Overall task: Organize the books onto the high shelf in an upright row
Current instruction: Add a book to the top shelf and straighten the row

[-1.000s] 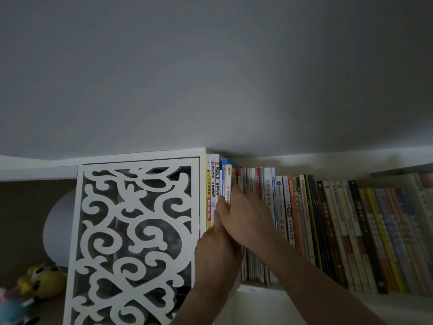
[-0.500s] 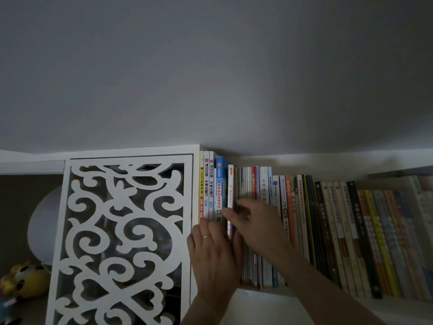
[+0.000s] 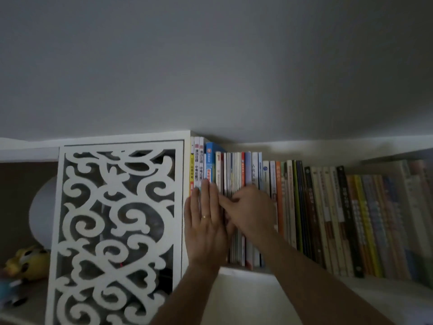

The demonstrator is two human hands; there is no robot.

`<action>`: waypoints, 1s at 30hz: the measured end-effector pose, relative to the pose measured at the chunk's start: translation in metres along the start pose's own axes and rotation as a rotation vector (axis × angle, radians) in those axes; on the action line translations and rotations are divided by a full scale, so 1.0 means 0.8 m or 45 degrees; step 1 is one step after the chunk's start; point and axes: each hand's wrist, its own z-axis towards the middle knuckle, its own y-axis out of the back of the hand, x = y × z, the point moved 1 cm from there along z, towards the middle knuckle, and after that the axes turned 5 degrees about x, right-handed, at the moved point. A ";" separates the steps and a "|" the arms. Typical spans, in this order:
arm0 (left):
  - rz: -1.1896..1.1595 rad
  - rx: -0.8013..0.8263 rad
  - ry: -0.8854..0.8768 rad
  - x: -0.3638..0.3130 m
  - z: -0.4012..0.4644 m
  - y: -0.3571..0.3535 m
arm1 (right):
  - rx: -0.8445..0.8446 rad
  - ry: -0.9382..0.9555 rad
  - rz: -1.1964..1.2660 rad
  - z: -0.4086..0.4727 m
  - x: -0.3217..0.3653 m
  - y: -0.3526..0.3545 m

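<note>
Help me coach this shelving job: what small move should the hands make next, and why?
Probably press the spines back flush. The left hand lies flat with straight fingers on the spines by the blue book, the right hand rests on the thin books beside it, and the row already stands upright, so only evening the fronts seems left.

Your left hand (image 3: 206,221) is raised flat, fingers (image 3: 205,195) straight and together, a ring on one. Your right hand (image 3: 250,212) reaches in from the right, fingers curled, index touching the left.
</note>
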 end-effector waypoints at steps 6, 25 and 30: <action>0.213 0.150 -0.233 0.020 -0.048 0.029 | 0.075 0.041 -0.090 -0.055 -0.023 0.048; -0.177 0.168 -0.140 -0.201 -0.055 0.094 | -0.254 0.174 -0.477 -0.144 -0.177 0.211; -0.316 0.154 -0.337 -0.315 -0.040 0.103 | -0.554 0.235 -0.541 -0.156 -0.236 0.266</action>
